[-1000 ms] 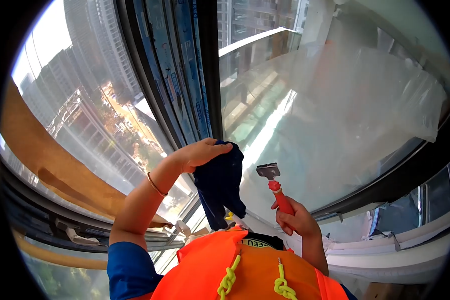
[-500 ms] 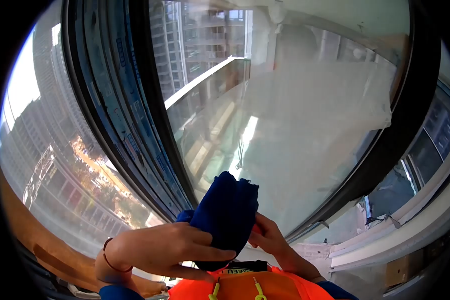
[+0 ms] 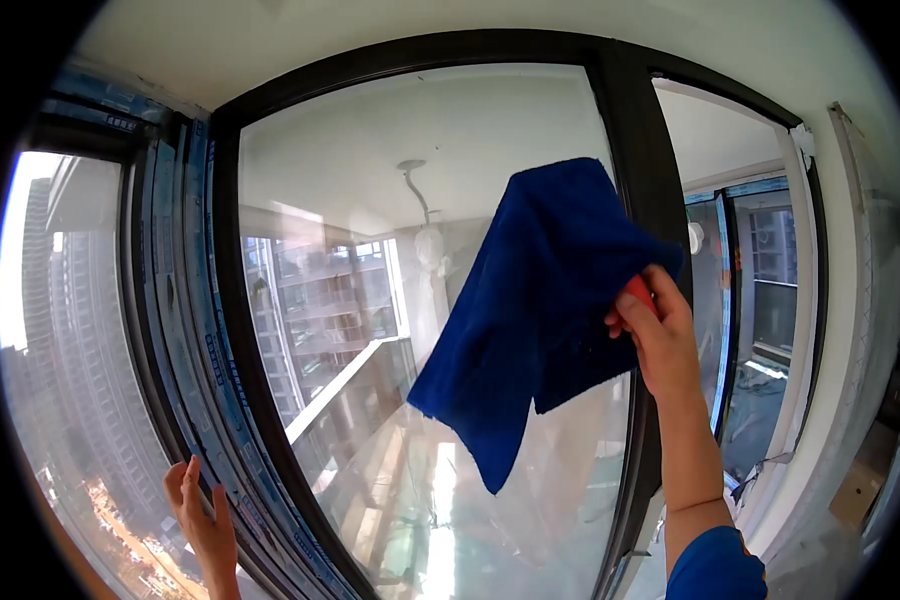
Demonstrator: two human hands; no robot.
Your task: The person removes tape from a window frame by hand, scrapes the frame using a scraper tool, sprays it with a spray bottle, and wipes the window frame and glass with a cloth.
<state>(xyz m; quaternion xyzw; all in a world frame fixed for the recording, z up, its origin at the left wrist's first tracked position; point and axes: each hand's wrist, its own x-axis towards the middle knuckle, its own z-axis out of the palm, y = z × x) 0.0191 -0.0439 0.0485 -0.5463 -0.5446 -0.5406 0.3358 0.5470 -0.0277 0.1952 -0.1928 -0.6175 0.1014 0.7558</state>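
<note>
My right hand (image 3: 658, 325) is raised in front of the glass pane, its fingers closed around a blue cloth (image 3: 560, 270). The cloth hangs spread out, its lower corners drooping. A small red piece (image 3: 638, 292) shows between my fingers beside the cloth; its kind is mostly hidden. Whether the cloth touches the glass (image 3: 350, 240) I cannot tell. Low on the left, my left hand (image 3: 202, 520) has its fingers apart and holds nothing. It is nearest to the window frame (image 3: 195, 370) with blue protective film; contact is unclear.
A dark frame (image 3: 420, 55) surrounds the large pane. To its right stands a narrower opening with another filmed frame (image 3: 725, 300) beyond. Through the left window (image 3: 80, 330) tall buildings show. A cardboard box (image 3: 860, 485) sits at the lower right.
The cloth was bunched between both hands near my chest; now it hangs open from my raised right hand. My left hand has let go and moved left. The view has tilted up.
</note>
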